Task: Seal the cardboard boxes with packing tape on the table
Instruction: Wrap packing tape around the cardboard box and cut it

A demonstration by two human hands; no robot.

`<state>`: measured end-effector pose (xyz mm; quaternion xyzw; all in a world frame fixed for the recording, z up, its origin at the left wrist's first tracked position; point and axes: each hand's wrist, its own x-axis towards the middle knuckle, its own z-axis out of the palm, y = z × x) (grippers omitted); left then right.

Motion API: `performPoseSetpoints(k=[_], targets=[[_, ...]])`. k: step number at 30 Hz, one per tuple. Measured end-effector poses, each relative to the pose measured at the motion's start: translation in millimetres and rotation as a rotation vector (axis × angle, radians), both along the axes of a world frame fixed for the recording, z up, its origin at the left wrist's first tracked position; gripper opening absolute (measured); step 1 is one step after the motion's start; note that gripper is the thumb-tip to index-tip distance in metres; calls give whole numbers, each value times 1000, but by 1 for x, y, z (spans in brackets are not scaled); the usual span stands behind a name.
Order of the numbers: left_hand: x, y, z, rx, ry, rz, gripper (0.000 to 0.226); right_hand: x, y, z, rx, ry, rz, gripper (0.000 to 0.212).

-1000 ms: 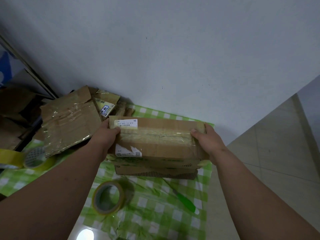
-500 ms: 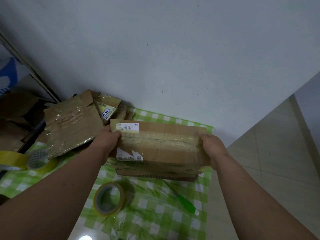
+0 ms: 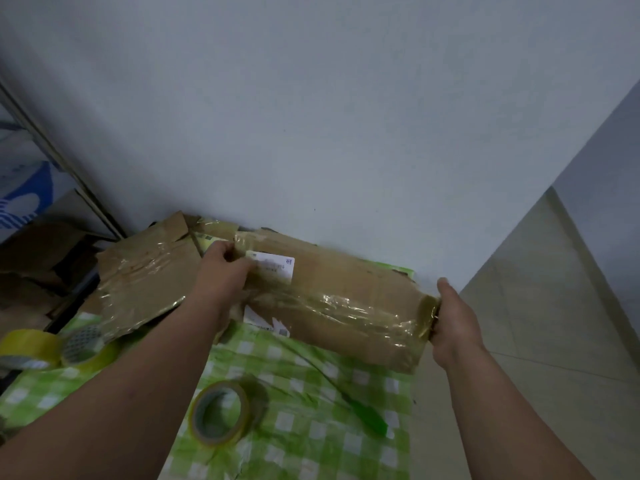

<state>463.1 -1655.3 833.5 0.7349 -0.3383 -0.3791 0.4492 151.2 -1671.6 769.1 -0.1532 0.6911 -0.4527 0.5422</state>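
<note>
I hold a long brown cardboard box above the green checked table, tilted down to the right. Clear tape runs along its top and a white label sits near its left end. My left hand grips the box's left end, fingers curled over the far edge. My right hand grips the taped right end. A roll of yellowish packing tape stands on the cloth below the box. A green-handled cutter lies to its right.
A flattened, taped cardboard box lies at the back left against the white wall. Two more tape rolls sit at the left edge. Dark cardboard piles stand beyond the table's left side; tiled floor lies to the right.
The box has been lifted off the boxes beneath it and swung right and down at its right end. My right hand moved out past the table's right edge.
</note>
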Motion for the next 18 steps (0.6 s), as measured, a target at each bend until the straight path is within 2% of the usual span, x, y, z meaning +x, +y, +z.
performPoseSetpoints(k=[1,5,9,10,12,13,14,18], targets=[[-2,2,1,11,-15,9,30,-1,4,2,-8,10,-16,35],[-8,11,1,39,-151,31,39,-5,21,4,-23,191,-8,22],[-6,15,-18,46,-99,64,32,-4,37,3,-83,257,2,12],[-6,16,-23,43,-83,73,31,-3,41,4,-86,215,1,18],[-4,17,-30,49,-44,89,28,-3,47,5,-79,75,-15,53],[-2,17,-32,52,-16,90,26,-5,48,2,-78,37,-19,63],[0,17,-34,52,15,92,24,-7,49,2,-81,30,-21,66],[7,17,-43,34,39,81,16,-12,52,0,-52,43,-3,56]])
